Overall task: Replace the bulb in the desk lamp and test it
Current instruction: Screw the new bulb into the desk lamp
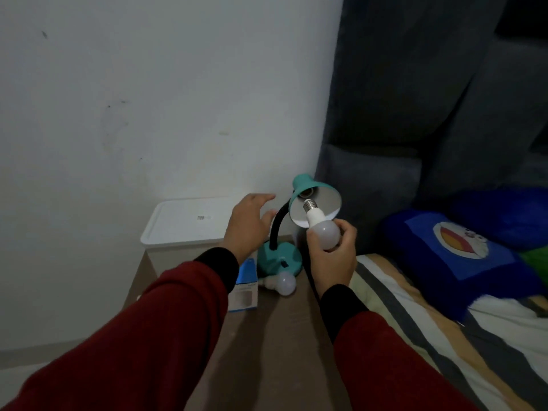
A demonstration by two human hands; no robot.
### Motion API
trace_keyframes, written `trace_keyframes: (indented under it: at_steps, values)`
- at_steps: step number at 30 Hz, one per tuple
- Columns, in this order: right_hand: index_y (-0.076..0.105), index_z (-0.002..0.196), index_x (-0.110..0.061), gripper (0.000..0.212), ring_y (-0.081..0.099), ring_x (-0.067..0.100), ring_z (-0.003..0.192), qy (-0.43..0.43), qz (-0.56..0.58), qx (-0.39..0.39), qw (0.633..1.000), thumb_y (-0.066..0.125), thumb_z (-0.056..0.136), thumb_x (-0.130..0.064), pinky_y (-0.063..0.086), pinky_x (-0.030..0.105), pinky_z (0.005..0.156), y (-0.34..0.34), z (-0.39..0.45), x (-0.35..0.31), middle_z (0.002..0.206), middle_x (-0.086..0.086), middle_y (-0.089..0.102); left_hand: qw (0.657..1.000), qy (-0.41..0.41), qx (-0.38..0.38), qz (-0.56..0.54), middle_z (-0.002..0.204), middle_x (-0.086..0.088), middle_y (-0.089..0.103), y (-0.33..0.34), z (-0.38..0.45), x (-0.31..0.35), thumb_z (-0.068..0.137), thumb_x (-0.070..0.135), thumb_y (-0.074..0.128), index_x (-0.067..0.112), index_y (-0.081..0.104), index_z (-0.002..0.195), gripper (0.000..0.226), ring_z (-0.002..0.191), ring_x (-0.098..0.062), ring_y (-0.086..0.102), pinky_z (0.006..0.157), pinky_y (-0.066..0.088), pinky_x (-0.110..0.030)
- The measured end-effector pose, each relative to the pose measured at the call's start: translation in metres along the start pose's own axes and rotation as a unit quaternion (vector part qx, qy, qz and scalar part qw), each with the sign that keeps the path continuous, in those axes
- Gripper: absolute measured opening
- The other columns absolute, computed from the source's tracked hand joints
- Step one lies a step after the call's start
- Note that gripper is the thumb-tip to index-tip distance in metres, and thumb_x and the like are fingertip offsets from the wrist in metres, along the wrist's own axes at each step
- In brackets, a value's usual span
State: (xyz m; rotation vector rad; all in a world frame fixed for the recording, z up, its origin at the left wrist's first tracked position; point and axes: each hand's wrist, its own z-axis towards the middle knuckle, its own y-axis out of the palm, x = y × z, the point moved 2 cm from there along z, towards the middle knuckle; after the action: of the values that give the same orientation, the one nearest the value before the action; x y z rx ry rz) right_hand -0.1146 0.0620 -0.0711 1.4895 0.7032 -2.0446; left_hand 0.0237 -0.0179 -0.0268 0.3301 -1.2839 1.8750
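While the right hand (332, 256) is gripping the bulb (321, 229) base-first toward the lamp shade (314, 200) at frame centre, the left hand (247, 225) is hovering open-fingered, likely to steady it.

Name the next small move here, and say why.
Probably steady the shade with the left hand, then guide the bulb up into the socket. The right hand holds the bulb with its screw base just below the empty socket; the left hand hovers open beside the neck.
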Motion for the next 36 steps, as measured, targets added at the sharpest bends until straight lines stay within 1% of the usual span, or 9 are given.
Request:
trace_keyframes:
  at_steps: [3,7,10,15,20,27,30,33,36]
  values:
    - [0.047,0.114,-0.027,0.048,0.061,0.024,0.098,0.036,-0.003,-0.014,0.999,0.073,0.073,-0.032,0.055,0.042,0.083,0.007,0.017,0.003,0.112,0.007,0.061,0.999,0.035,-0.022,-0.006,0.128,-0.011,0.058,0.011,0.022,0.027,0.089,0.017,0.058,0.014,0.055,0.126,0.037,0.116,-0.023,0.054,0.097,0.033,-0.017]
    - [0.050,0.116,-0.022,0.046,0.061,0.026,0.101,0.055,-0.008,-0.016,0.998,0.072,0.077,-0.031,0.053,0.036,0.086,0.020,0.038,0.008,0.114,0.009,0.063,0.997,0.055,-0.046,0.009,0.130,-0.012,0.058,0.026,0.041,0.037,0.089,0.012,0.058,0.013,0.054,0.128,0.039,0.117,-0.024,0.055,0.096,0.030,-0.014]
    - [0.052,0.115,-0.020,0.044,0.062,0.029,0.101,0.066,-0.004,-0.018,0.998,0.072,0.076,-0.029,0.052,0.041,0.088,0.032,0.051,0.012,0.112,0.010,0.065,0.997,0.058,-0.049,0.008,0.129,-0.010,0.060,0.034,0.049,0.033,0.088,0.008,0.059,0.015,0.057,0.126,0.039,0.115,-0.023,0.058,0.094,0.031,-0.010]
    - [0.048,0.124,-0.022,0.056,0.059,0.029,0.110,0.096,0.011,-0.030,0.995,0.074,0.077,-0.034,0.051,0.037,0.093,0.045,0.065,0.016,0.122,0.011,0.060,0.997,0.055,-0.046,-0.009,0.123,-0.007,0.064,0.042,0.059,0.022,0.086,0.006,0.060,0.020,0.062,0.120,0.037,0.108,-0.018,0.062,0.088,0.033,-0.004]
    - [0.046,0.134,-0.019,0.066,0.055,0.029,0.114,0.105,0.029,-0.022,0.994,0.074,0.075,-0.017,0.048,0.035,0.097,0.056,0.062,0.018,0.129,0.014,0.048,0.997,0.057,-0.046,-0.034,0.121,-0.008,0.064,0.045,0.063,0.016,0.086,0.003,0.060,0.019,0.063,0.119,0.037,0.099,-0.008,0.056,0.080,0.032,0.010]
    - [0.042,0.139,-0.013,0.068,0.055,0.018,0.099,0.108,0.020,-0.006,0.994,0.072,0.080,-0.027,0.044,0.022,0.084,0.054,0.056,0.020,0.136,0.010,0.039,0.997,0.055,-0.042,-0.036,0.121,-0.007,0.064,0.046,0.064,0.013,0.086,0.004,0.061,0.020,0.062,0.120,0.037,0.098,-0.006,0.055,0.074,0.030,0.016]
    - [0.044,0.136,-0.023,0.062,0.061,0.024,0.098,0.091,0.039,-0.001,0.995,0.071,0.081,-0.025,0.050,0.026,0.080,0.050,0.057,0.022,0.129,0.011,0.046,0.997,0.054,-0.041,-0.040,0.121,-0.007,0.064,0.046,0.064,0.014,0.086,0.004,0.061,0.020,0.062,0.119,0.037,0.098,-0.006,0.055,0.078,0.033,0.010]
    - [0.049,0.128,-0.024,0.051,0.062,0.021,0.092,0.097,0.049,-0.018,0.994,0.068,0.083,-0.034,0.045,0.012,0.064,0.051,0.059,0.021,0.121,0.013,0.057,0.997,0.043,-0.041,-0.048,0.121,-0.008,0.064,0.046,0.064,0.016,0.086,0.002,0.060,0.019,0.063,0.119,0.037,0.098,-0.006,0.055,0.083,0.031,0.004]
    - [0.048,0.129,-0.024,0.052,0.063,0.022,0.097,0.125,0.072,-0.032,0.989,0.067,0.083,-0.039,0.044,0.017,0.068,0.052,0.062,0.020,0.119,0.014,0.061,0.998,0.041,-0.033,-0.045,0.120,-0.009,0.065,0.046,0.065,0.017,0.086,0.002,0.060,0.018,0.063,0.119,0.036,0.097,-0.006,0.055,0.083,0.030,0.003]
